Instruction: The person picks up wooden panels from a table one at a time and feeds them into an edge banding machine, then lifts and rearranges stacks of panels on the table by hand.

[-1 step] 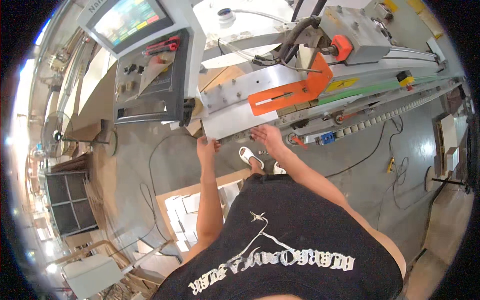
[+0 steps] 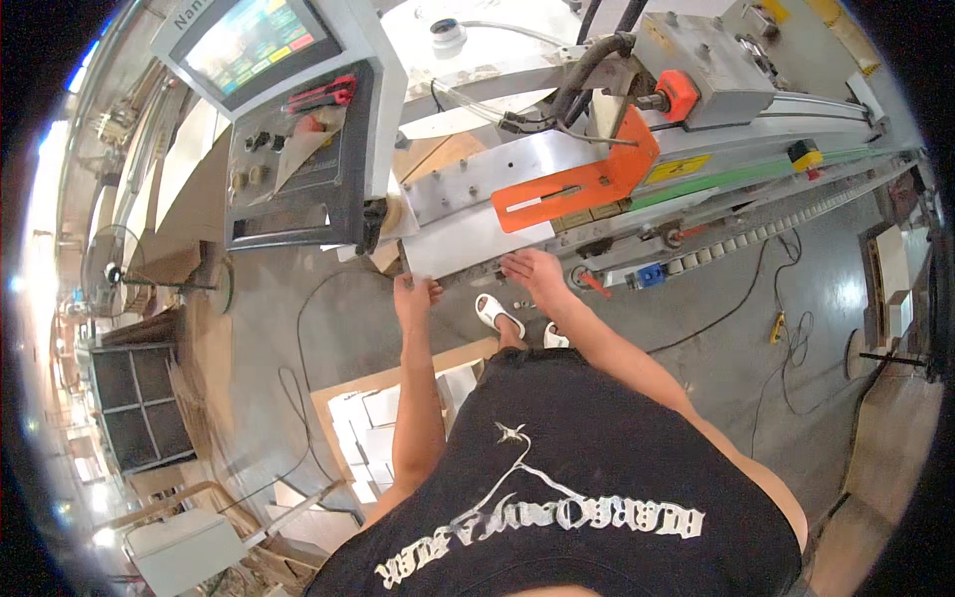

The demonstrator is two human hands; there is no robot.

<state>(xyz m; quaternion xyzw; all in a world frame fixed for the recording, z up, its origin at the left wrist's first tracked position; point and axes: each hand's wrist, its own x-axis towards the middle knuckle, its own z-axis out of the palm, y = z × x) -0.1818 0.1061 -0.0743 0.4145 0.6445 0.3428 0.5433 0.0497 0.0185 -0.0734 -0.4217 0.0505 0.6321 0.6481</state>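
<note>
A flat white sheet [image 2: 453, 245] lies on the metal bed of a long machine, its far right part beneath an orange slotted bracket [image 2: 557, 199]. My left hand [image 2: 416, 295] is at the sheet's near left corner, with fingers curled closed at its edge; the grip itself is small in view. To the right, my right hand [image 2: 535, 277] reaches to the near edge of the sheet, fingers loosely bent and slightly apart, the tips beside the machine's front rail. Nothing shows in that hand's fingers.
A control panel [image 2: 298, 149] with a lit screen stands at the left of the bed. A red knob [image 2: 676, 96] sits beyond the bracket. Beside my left forearm, a cardboard tray [image 2: 328, 398] holds stacked white pieces. Cables [image 2: 716, 333] run over the floor.
</note>
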